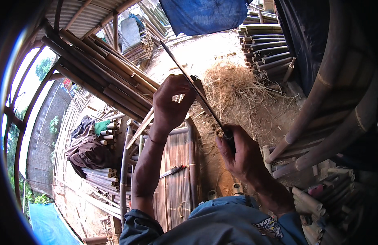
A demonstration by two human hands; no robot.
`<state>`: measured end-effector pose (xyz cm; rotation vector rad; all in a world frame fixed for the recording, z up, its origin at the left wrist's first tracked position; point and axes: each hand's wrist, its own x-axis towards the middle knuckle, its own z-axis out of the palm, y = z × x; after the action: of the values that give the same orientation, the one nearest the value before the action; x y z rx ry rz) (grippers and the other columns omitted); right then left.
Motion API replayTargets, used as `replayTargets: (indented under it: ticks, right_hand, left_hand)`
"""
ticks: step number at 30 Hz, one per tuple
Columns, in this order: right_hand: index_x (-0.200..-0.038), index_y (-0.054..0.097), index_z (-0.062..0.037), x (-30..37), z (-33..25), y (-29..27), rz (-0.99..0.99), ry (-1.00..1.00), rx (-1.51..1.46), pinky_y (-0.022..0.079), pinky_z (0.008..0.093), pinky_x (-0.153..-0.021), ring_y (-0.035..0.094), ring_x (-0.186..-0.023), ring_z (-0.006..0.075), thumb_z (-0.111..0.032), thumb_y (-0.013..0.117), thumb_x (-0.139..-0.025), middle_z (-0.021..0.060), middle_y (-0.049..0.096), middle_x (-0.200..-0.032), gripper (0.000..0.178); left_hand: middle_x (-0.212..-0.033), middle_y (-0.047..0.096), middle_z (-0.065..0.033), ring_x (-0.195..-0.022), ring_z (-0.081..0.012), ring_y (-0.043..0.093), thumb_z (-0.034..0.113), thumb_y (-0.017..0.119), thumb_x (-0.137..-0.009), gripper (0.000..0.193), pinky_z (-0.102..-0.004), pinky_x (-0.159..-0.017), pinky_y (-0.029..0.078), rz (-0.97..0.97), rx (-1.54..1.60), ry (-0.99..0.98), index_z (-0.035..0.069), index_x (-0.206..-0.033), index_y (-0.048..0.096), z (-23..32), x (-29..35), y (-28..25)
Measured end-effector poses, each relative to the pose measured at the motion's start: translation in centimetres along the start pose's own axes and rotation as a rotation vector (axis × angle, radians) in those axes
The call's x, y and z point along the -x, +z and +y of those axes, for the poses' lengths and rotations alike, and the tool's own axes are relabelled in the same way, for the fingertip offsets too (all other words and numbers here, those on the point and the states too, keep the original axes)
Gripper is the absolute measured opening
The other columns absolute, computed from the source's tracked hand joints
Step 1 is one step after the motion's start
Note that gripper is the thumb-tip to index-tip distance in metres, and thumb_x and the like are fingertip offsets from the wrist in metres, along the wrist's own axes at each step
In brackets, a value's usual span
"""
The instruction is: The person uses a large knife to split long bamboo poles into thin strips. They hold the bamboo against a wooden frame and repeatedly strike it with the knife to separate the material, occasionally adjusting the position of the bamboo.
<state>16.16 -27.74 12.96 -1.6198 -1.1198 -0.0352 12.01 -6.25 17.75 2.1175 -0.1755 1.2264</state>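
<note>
My right hand is wrapped round the black handle of a long knife. Its narrow blade slants up and away to the left, in front of my body. Beside the middle of the blade is my left hand, with its fingers curled and pinched. A flat brownish piece shows just behind the blade by those fingertips. Whether the left fingers grip this piece or the blade itself is hidden. Below my left forearm, a second knife with a dark handle lies on a bench of bamboo slats.
Long bamboo poles lie stacked at the far left. Pale shavings are heaped on the ground ahead. More cut bamboo is piled at the far right. A bamboo frame stands close on my right. Brown cloth covers poles at left.
</note>
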Motion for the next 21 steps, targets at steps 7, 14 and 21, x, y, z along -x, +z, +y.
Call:
replayTargets:
  ticks: [7,14,21]
  right_hand:
    - [-0.100,0.052,-0.0018,-0.8,-0.3,0.2,-0.049,0.058,0.030,0.051,0.0423,-0.055,0.064,-0.065,0.0348,-0.023,0.058,-0.093,0.0167,0.061,-0.076,0.023]
    - [-0.094,0.050,-0.0001,-4.7,-0.5,-0.6,-0.044,0.128,0.071,0.050,0.0444,-0.052,0.065,-0.062,0.0384,-0.026,0.055,-0.095,0.0193,0.061,-0.064,0.027]
    - [-0.092,0.050,0.0017,-8.0,-2.0,0.4,-0.127,0.251,0.089,0.051,0.0459,-0.054,0.065,-0.062,0.0394,-0.028,0.050,-0.097,0.0214,0.061,-0.064,0.031]
  left_hand:
    - [-0.094,0.065,-0.0084,-0.087,-0.0150,0.067,-0.004,0.073,-0.077,0.028,-0.0276,-0.075,0.056,-0.030,-0.108,0.009,0.000,-0.102,0.061,0.6,-0.6,-0.7]
    - [-0.081,0.071,-0.0099,-0.052,-0.0146,0.062,0.024,0.074,-0.083,0.025,-0.0292,-0.048,0.046,0.087,-0.748,0.271,0.007,-0.100,0.067,8.8,-8.4,-5.2]
    - [-0.073,0.070,-0.0068,-0.063,-0.0248,0.063,0.055,0.045,-0.095,0.050,-0.0452,-0.086,0.046,-0.556,-0.846,0.312,0.014,-0.084,0.073,-0.5,-14.7,1.1]
